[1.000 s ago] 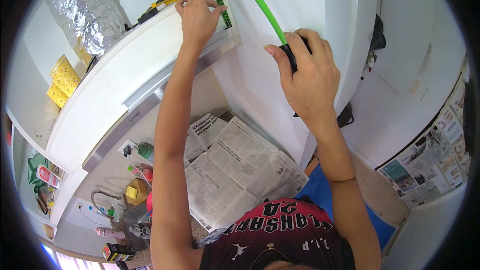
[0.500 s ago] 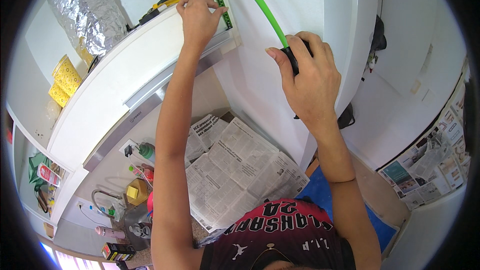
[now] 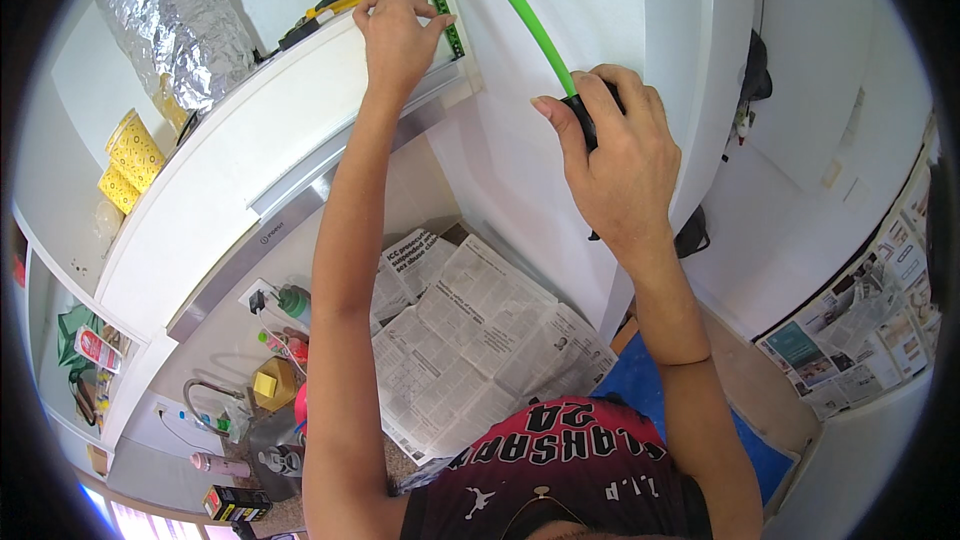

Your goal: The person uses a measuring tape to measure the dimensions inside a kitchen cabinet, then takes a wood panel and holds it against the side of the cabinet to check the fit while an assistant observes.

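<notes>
My right hand (image 3: 627, 155) is wrapped round the black case of a tape measure (image 3: 584, 122). A bright green blade (image 3: 520, 10) curves up from it past the top edge of the view. My left hand (image 3: 398, 35) reaches up to the front edge of a white cabinet shelf (image 3: 310, 75), fingers apart and thumb out. The thumb lies against or just beside a green strip with dark markings (image 3: 438, 0), upright along the cabinet's side. Whether this strip and the blade are one piece is out of view.
On the shelf stand a foil-covered duct (image 3: 185, 25), yellow patterned cups (image 3: 133, 150) and a yellow-and-black tool (image 3: 335, 8). A grey range hood edge (image 3: 270, 232) runs below. Newspaper (image 3: 470, 340) covers the counter. A faucet (image 3: 200, 400) and bottles sit lower left; a white wall rises at right.
</notes>
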Demonstrator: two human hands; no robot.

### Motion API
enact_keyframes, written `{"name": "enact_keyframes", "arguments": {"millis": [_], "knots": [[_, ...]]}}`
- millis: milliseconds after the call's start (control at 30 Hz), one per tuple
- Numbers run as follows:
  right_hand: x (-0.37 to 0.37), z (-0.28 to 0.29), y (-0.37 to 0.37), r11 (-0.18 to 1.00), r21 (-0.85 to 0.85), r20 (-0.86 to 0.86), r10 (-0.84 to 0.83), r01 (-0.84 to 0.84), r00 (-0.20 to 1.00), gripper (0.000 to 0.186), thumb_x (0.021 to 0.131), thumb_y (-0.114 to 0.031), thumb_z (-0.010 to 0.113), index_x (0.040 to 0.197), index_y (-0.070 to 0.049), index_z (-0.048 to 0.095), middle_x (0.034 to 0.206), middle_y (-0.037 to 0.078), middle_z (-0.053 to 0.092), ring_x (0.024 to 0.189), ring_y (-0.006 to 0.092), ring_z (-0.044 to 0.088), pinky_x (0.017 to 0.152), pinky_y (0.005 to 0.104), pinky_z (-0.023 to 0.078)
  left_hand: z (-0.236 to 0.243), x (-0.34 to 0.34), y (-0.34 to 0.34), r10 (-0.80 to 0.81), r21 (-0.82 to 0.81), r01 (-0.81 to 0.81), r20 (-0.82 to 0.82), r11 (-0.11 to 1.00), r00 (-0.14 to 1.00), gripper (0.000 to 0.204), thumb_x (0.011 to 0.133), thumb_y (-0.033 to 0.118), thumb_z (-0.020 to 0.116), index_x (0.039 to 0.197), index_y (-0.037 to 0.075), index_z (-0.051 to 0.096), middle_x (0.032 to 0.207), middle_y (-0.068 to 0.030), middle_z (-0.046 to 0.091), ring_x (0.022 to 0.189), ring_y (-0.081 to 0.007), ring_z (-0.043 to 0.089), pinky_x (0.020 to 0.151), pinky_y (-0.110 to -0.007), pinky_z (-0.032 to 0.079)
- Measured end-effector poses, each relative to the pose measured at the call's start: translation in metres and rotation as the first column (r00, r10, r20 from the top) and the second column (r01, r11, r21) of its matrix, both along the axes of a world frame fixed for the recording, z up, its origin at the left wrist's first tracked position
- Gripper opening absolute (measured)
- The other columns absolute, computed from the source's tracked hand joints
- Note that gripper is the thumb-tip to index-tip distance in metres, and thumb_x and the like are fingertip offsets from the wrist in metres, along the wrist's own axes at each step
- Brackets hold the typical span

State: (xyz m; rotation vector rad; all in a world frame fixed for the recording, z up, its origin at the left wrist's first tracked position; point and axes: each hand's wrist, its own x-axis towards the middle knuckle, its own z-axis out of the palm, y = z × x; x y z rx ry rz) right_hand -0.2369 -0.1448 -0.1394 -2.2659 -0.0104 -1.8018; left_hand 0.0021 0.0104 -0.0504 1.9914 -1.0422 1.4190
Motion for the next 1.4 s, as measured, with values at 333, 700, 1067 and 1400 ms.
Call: {"name": "enact_keyframes", "arguments": {"millis": [333, 700, 1067, 1400], "knots": [[0.0008, 0.0000, -0.0008, 1.000, 0.007, 0.003, 0.000, 0.000, 1.000, 0.030, 0.098, -0.037, 0.074, 0.105, -0.007, 0.075, 0.106, 0.007, 0.067, 0.091, 0.0261, 0.066, 0.057, 0.0375, 0.057, 0.0005, 0.0001, -0.0004, -0.011, -0.002, 0.011, 0.006, 1.000, 1.000, 0.085, 0.082, 0.018, 0.088, 0.152, 0.001, 0.043, 0.079, -0.0019, 0.077, 0.107, -0.0283, 0.071, 0.116, -0.050, 0.026], [-0.0001, -0.0007, 0.0053, 0.999, 0.044, 0.016, 0.005, -0.006, 1.000, 0.028, 0.097, -0.035, 0.075, 0.107, -0.009, 0.075, 0.107, 0.007, 0.067, 0.092, 0.0280, 0.066, 0.062, 0.0409, 0.056, -0.0026, 0.0070, 0.0049, -0.003, 0.003, 0.003, 0.029, 1.000, 1.000, 0.091, 0.080, 0.022, 0.090, 0.154, 0.004, 0.040, 0.085, -0.0002, 0.079, 0.094, -0.0207, 0.071, 0.113, -0.048, 0.027], [-0.0007, 0.0008, 0.0042, 1.000, 0.025, 0.009, -0.019, 0.019, 1.000, 0.031, 0.097, -0.036, 0.076, 0.109, -0.008, 0.075, 0.112, 0.009, 0.068, 0.095, 0.0281, 0.066, 0.064, 0.0402, 0.057, -0.0011, 0.0041, 0.0035, -0.030, -0.012, 0.030, -0.022, 0.999, 0.999, 0.089, 0.080, 0.018, 0.090, 0.153, 0.005, 0.041, 0.082, -0.0001, 0.078, 0.097, -0.0226, 0.072, 0.114, -0.048, 0.027], [-0.0023, 0.0007, 0.0030, 0.999, 0.022, 0.003, -0.027, 0.027, 1.000, 0.032, 0.098, -0.036, 0.075, 0.110, -0.007, 0.075, 0.112, 0.010, 0.068, 0.094, 0.0287, 0.067, 0.065, 0.0412, 0.057, 0.0005, 0.0020, 0.0010, -0.033, -0.015, 0.032, -0.037, 0.999, 0.999, 0.088, 0.080, 0.016, 0.089, 0.153, 0.005, 0.041, 0.082, 0.0002, 0.077, 0.099, -0.0221, 0.072, 0.114, -0.047, 0.027]]}}
